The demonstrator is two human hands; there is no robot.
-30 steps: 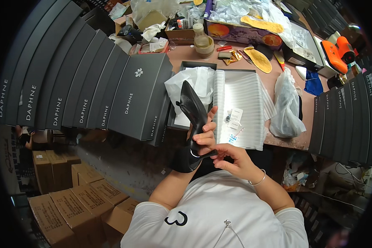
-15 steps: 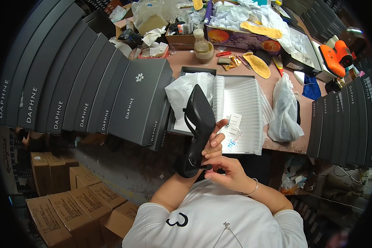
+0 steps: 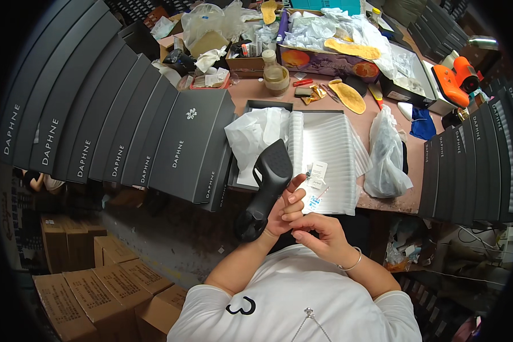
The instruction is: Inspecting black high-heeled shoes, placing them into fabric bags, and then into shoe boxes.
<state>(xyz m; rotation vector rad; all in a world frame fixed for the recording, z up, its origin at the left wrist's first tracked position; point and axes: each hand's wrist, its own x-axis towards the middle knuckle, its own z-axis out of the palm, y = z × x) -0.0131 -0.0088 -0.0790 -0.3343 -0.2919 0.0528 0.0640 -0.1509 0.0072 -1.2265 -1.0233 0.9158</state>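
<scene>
A black high-heeled shoe (image 3: 275,162) rests in my left hand (image 3: 286,210), toe pointing up and away and the heel end low beside my wrist. My left fingers are curled, their tips to the right of the shoe. Close against them is my right hand (image 3: 325,238), thumb and forefinger bent in a loose pinch; whether anything small is between them cannot be made out. Beyond both hands lies an open dark shoe box (image 3: 245,181) with white tissue paper (image 3: 259,128). Beside the tissue are a ribbed white foam sheet (image 3: 339,148) and white tags (image 3: 318,169).
Dark shoe boxes (image 3: 196,148) line the left, and more boxes (image 3: 461,171) stand at right. A plastic bag (image 3: 385,159), yellow insoles (image 3: 347,96), a jar (image 3: 276,77) and an orange heat gun (image 3: 459,82) are on the table (image 3: 248,85). Brown cartons (image 3: 105,285) sit below left.
The shoe has turned in my left hand and dropped lower, its sole and thin heel no longer facing me. My right fingers have come off the heel, close to my left fingers.
</scene>
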